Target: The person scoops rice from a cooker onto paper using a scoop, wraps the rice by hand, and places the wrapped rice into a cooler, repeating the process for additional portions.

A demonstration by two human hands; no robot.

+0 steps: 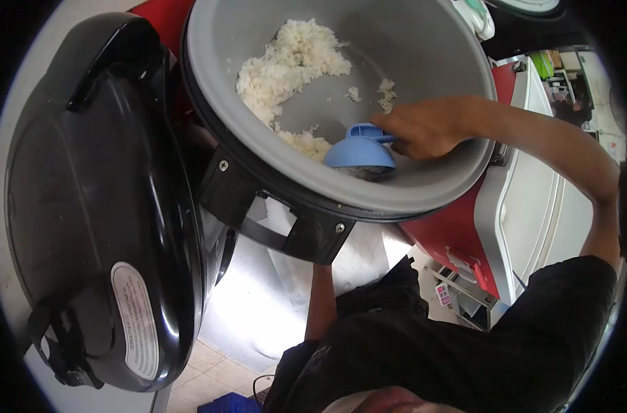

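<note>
My right hand reaches into a large grey pot with its fingers closed on the handle of a blue scoop. The scoop's rounded back faces up, and its rim is low against the pot's near inner wall. White rice lies in a curved heap along the pot's left side, with small clumps near the middle. Part of the rice touches the scoop's left side. My left forearm rises below the pot's front bracket, and the left hand is hidden behind it.
A black hinged lid with an oval label stands at the left. Right of the pot is a red and white cooler box. A shiny metal surface lies below the pot. At the bottom is a blue crate on the tiled floor.
</note>
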